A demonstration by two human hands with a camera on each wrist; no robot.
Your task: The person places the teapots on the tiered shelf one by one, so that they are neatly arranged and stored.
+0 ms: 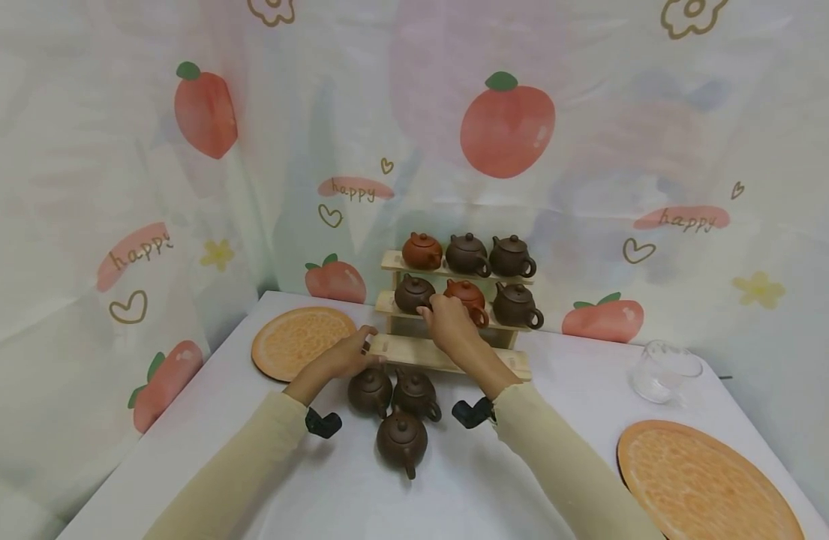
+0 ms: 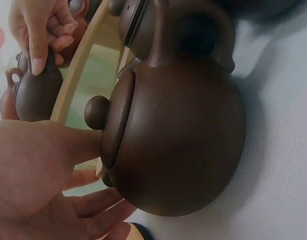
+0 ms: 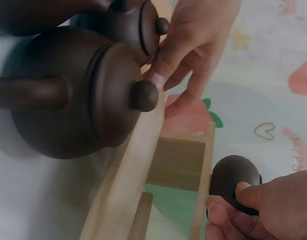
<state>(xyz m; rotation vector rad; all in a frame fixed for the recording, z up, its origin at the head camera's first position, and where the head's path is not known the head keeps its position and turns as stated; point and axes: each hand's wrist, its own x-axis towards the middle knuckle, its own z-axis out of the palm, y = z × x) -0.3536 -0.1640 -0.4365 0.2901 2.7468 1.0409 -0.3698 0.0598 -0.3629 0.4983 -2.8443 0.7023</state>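
Observation:
My right hand [image 1: 452, 322] pinches the handle of a dark brown teapot [image 1: 411, 294] at the left of the rack's middle shelf. In the right wrist view, thumb and fingers close around that handle. My left hand [image 1: 346, 354] grips the left end of the wooden rack [image 1: 414, 351] at its lowest board, thumb on the near edge. Beside the held pot stand a red-brown teapot [image 1: 464, 296], partly hidden by my right hand, and a dark teapot [image 1: 513, 304]. Three dark teapots [image 1: 402, 442] cluster on the table before the rack; one fills much of the left wrist view.
On the top shelf sit a red-brown teapot [image 1: 422, 251] and two dark teapots [image 1: 467, 253]. Round orange mats lie at the back left [image 1: 299, 341] and front right [image 1: 711, 480]. A clear glass jug [image 1: 664, 371] stands at the right, and a fruit-printed curtain [image 1: 590, 150] hangs behind.

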